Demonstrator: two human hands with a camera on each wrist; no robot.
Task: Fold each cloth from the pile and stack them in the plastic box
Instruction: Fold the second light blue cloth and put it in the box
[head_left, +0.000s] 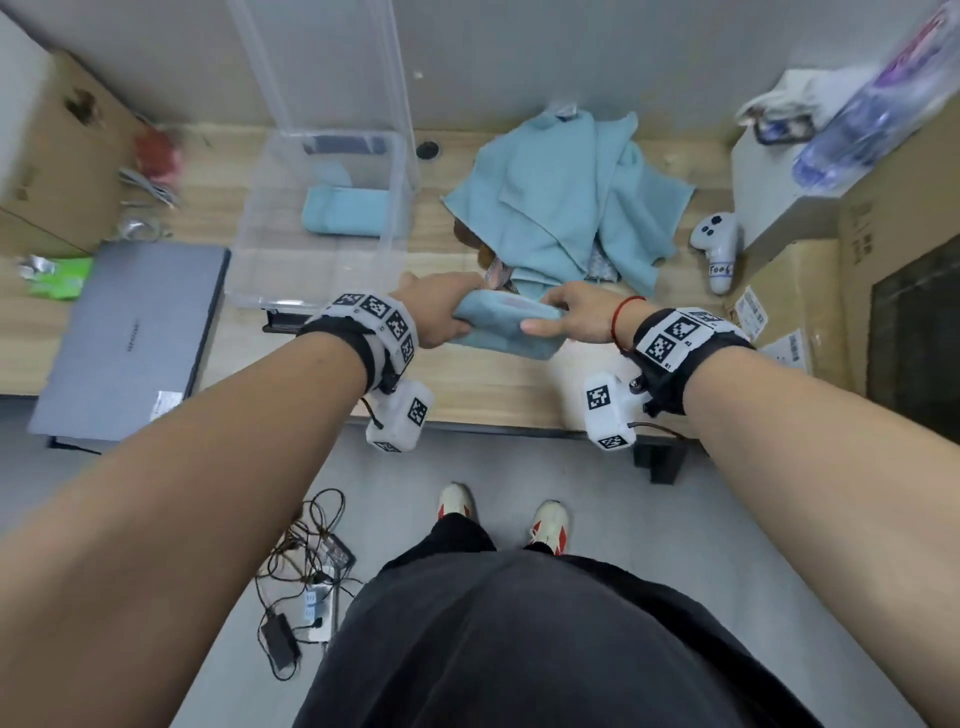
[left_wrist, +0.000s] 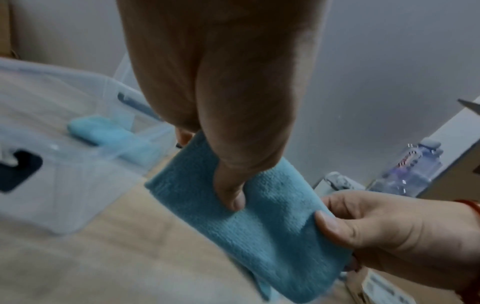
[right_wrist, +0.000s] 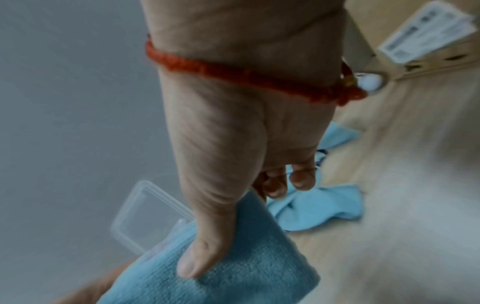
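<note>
I hold a folded light-blue cloth (head_left: 506, 328) (left_wrist: 262, 222) (right_wrist: 233, 277) above the table's front part. My left hand (head_left: 441, 317) (left_wrist: 228, 185) grips its left end with the thumb on top. My right hand (head_left: 561, 317) (left_wrist: 376, 222) (right_wrist: 207, 246) pinches its right end, thumb on top and fingers beneath. The pile of unfolded blue cloths (head_left: 571, 202) (right_wrist: 319, 209) lies behind my hands. The clear plastic box (head_left: 249, 249) (left_wrist: 64, 185) stands to the left with one folded blue cloth (head_left: 353, 210) (left_wrist: 114, 142) inside. Its lid (head_left: 317, 67) stands upright at the back.
A grey laptop (head_left: 130, 338) lies left of the box. Cardboard boxes (head_left: 57, 156) (head_left: 852, 270) flank the table at both sides. A white controller (head_left: 719, 244) stands right of the pile, and a water bottle (head_left: 872, 114) (left_wrist: 407, 170) sits on the right-hand boxes. Cables (head_left: 306, 571) lie on the floor.
</note>
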